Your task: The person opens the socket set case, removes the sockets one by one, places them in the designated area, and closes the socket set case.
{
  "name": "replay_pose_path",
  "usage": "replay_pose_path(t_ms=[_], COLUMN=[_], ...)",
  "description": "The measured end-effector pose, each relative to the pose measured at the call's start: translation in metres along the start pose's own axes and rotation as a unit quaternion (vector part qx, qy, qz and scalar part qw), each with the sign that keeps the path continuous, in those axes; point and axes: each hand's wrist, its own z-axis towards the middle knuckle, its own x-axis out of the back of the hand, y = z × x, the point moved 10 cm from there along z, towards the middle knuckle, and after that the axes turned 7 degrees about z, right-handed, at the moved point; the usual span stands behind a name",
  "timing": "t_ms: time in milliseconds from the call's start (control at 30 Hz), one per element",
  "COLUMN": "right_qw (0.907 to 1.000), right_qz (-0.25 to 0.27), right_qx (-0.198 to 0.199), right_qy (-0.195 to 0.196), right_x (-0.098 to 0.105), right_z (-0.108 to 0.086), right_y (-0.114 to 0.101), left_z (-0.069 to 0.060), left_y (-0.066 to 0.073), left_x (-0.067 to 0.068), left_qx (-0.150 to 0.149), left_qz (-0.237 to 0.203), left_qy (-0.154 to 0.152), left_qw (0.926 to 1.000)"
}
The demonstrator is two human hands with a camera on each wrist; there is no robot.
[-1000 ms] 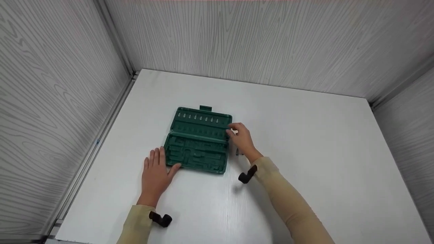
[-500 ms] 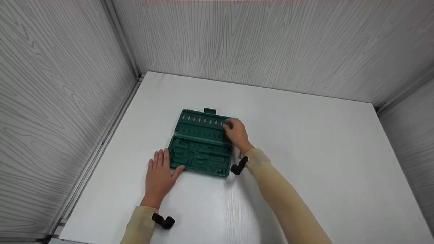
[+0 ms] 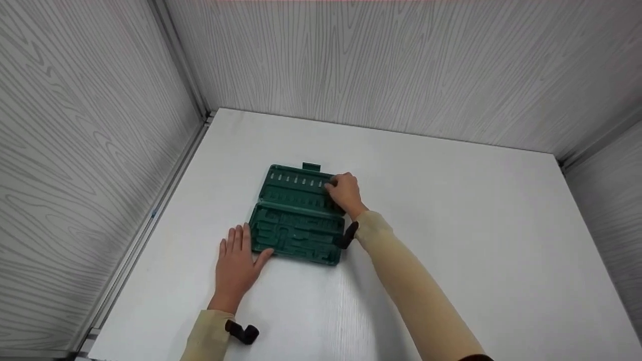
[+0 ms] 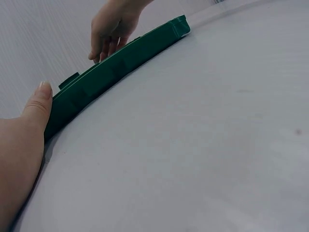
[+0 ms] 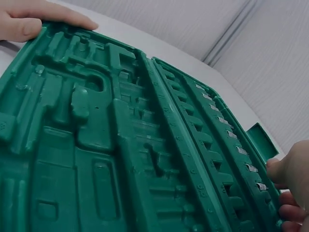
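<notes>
An open green plastic bit case [image 3: 296, 235] lies flat on the white table. Along its far half runs a row of several small silver screwdriver bits [image 5: 231, 134]. My right hand [image 3: 345, 193] is at the right end of that row, thumb and fingertips pinched together at the case; the bit between them is mostly hidden by the fingers. My left hand [image 3: 235, 268] lies at the near left corner with straight fingers, touching the case's side, while its thumb [image 4: 38, 104] rests against the front edge.
The case's latch tab [image 3: 311, 167] sticks out at the far edge. Moulded hollows [image 5: 91, 116] fill the near half. Grey wood-patterned walls [image 3: 376, 60] stand behind and at both sides of the table [image 3: 476, 225].
My right hand has moved from the case's right edge up and left to the end of the bit row. The left hand stays at the corner. The head view has shifted slightly.
</notes>
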Motion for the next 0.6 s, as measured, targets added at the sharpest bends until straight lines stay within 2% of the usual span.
replay_pose_path(t_ms=[200, 400, 600], right_qw=[0.9985, 0.9948, 0.9943], right_qz=[-0.034, -0.084, -0.066], right_qx=[-0.042, -0.058, -0.083], right_qy=[0.0, 0.004, 0.008], right_x=[-0.0027, -0.005, -0.0036], right_z=[0.0038, 0.0053, 0.0048], right_y=[0.0063, 0.006, 0.0102], left_z=[-0.0016, -0.0007, -0.0001], left_y=[0.0011, 0.0, -0.0004], left_x=[0.0034, 0.0024, -0.0026], left_qx=[-0.004, 0.001, 0.006], left_qz=[0.002, -0.002, 0.0], left_qy=[0.005, -0.004, -0.017], left_qw=[1.0, 1.0, 0.9998])
